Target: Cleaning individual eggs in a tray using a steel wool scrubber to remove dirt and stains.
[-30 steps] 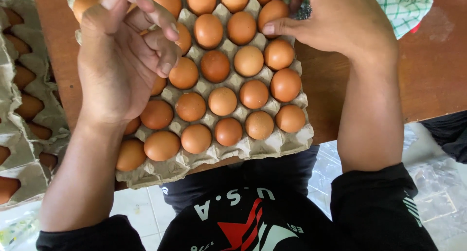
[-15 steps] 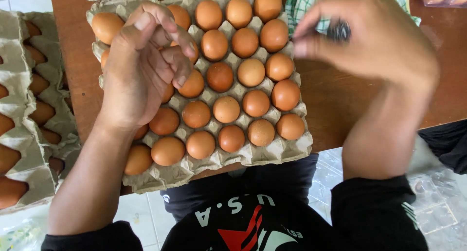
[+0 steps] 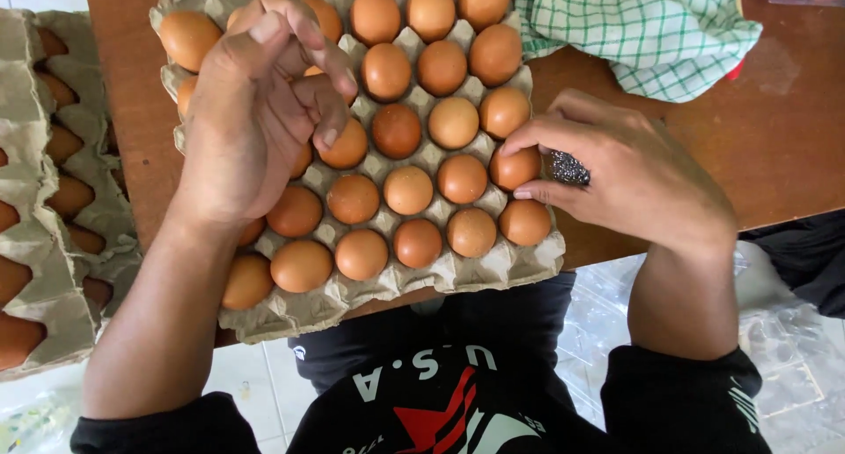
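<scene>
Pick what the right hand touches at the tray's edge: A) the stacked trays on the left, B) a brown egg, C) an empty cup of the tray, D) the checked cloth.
B: the right hand has its fingertips on a brown egg at the tray edge.

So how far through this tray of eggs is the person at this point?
Hard to call anything done: the tray is full and its eggs look alike. In hand: the right hand holds a dark scouring pad with fingertips on an egg at the right edge; the left hand curls over upper-left eggs. Most seems left.
</scene>
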